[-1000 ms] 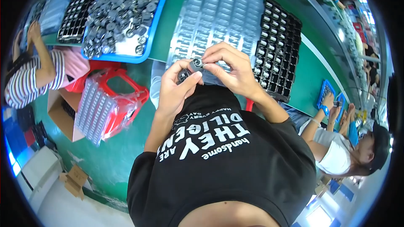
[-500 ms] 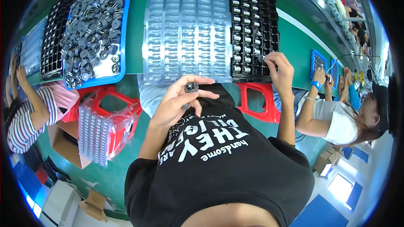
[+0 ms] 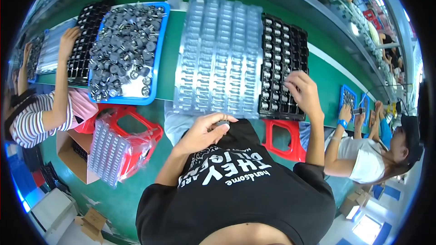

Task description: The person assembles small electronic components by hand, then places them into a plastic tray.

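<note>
My right hand [image 3: 305, 93] is over the near right part of a black tray [image 3: 297, 41] with rows of pockets. Its thumb and fingers are bent together at the pockets, and whatever lies between the tips is hidden. Small silvery cylindrical parts [image 3: 277, 47] fill the tray's left columns. My left hand [image 3: 204, 134] is held in front of my shirt, just off the near edge of a stack of clear plastic trays [image 3: 220, 54]. Its fingers are curled with the thumb folded across, so I cannot make out what is inside.
A blue bin [image 3: 162, 41] heaped with grey round parts with pins [image 3: 125, 41] stands left on the green table [image 3: 170, 59]. Beyond it, a co-worker's hand [image 3: 70, 38] reaches to another black tray [image 3: 88, 27]. Red stools [image 3: 284, 138] stand below; another person [image 3: 363, 154] works at right.
The view has tilted, so the table sits lower. My left fingers have curled in, hiding the grey round part seen there before. My right hand has moved slightly farther up the black tray.
</note>
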`<state>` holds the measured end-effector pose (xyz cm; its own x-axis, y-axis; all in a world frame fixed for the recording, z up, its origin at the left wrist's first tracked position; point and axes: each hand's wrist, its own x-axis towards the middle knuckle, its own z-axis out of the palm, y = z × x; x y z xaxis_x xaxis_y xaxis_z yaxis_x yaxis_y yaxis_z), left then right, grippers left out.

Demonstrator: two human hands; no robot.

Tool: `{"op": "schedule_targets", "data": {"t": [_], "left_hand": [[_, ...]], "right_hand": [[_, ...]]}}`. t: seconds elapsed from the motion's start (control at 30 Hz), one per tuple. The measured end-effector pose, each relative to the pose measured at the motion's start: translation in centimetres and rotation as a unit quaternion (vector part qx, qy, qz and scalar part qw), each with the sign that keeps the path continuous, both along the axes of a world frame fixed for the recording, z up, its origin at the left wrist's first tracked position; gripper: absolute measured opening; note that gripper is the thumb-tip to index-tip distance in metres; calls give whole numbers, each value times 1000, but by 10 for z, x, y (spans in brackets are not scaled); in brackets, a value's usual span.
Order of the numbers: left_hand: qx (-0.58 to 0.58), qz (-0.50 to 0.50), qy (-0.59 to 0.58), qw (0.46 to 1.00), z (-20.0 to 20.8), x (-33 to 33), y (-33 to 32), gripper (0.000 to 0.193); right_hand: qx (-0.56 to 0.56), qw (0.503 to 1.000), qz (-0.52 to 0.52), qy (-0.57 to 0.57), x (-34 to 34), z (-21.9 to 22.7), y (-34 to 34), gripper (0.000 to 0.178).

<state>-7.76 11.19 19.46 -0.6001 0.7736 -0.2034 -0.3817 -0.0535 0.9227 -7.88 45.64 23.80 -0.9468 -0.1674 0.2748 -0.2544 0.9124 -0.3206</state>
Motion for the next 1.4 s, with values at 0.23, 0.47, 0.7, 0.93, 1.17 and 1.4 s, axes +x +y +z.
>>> {"op": "schedule_targets", "data": {"t": [0.23,0.47,0.7,0.93,1.17,1.4], "left_hand": [[26,39,30,998,12,-7,-6,35],[97,126,-49,986,2,3,-19,22],[80,196,-90,973,-3,5,-38,32],[201,247,-103,942,-13,-11,-53,33],[244,263,-138,923,-10,-15,-54,35],[308,269,-121,904,-14,-20,-52,34]], "right_hand": [[-55,981,184,18,-190,7,-59,14],[-6,966,257,36,-305,-22,-117,18],[70,963,256,-55,-311,-14,-137,14],[42,933,347,88,-325,-27,-133,13],[-28,944,307,120,-287,-10,-143,11],[-554,740,227,-307,-131,30,-171,13]]}}
